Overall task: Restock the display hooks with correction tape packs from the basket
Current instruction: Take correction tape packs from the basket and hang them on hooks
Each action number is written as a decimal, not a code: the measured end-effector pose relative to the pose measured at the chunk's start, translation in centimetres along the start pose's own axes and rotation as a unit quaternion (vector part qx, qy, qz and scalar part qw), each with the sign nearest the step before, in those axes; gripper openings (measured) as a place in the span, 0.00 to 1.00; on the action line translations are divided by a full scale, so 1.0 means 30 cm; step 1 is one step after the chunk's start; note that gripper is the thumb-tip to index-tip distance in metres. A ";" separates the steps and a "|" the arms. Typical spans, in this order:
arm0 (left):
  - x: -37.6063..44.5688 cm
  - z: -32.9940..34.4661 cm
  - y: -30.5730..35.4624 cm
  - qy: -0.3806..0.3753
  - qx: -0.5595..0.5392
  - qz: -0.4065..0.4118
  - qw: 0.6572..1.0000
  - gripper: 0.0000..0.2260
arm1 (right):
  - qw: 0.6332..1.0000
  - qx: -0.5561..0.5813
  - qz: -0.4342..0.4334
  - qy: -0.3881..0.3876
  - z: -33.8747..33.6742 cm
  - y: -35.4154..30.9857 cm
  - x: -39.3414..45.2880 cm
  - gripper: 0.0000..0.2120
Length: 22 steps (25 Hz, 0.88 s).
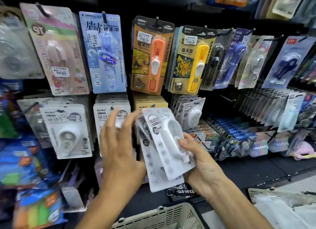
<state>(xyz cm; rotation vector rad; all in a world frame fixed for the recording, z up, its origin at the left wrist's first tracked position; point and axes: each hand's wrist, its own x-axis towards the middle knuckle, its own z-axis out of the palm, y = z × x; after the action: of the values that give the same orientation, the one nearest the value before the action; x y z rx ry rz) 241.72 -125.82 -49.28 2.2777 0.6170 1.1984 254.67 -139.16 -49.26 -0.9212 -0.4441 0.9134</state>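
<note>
R hand (201,162) grips a fanned stack of white blister-carded correction tape packs (166,143), thumb on top. L hand (119,143) just beside it, fingers spread wide, holding nothing. Beige plastic basket (164,216) below w/ slotted walls.

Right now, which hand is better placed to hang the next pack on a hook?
Left, probably. The right hand grips the fanned correction tape packs, so it is busy. The left hand is free, fingers spread, raised beside the packs' top edges and near the lower hooks.
</note>
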 end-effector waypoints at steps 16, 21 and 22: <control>0.053 -0.038 -0.025 -0.066 -0.523 -0.323 0.786 0.27 | 0.950 -0.182 -0.124 0.221 -0.136 -0.151 0.040 0.12; 0.042 -0.012 -0.020 -0.069 -0.510 -0.298 0.804 0.25 | 0.930 -0.178 -0.078 0.311 -0.215 -0.174 0.072 0.23; 0.044 -0.007 -0.017 -0.067 -0.509 -0.293 0.807 0.25 | 0.929 -0.174 -0.065 0.320 -0.212 -0.166 0.070 0.27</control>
<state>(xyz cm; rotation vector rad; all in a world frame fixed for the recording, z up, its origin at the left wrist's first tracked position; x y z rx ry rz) 242.14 -124.61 -48.67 1.1108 0.4058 0.7418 262.53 -141.91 -48.73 -1.4290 -0.0968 0.3725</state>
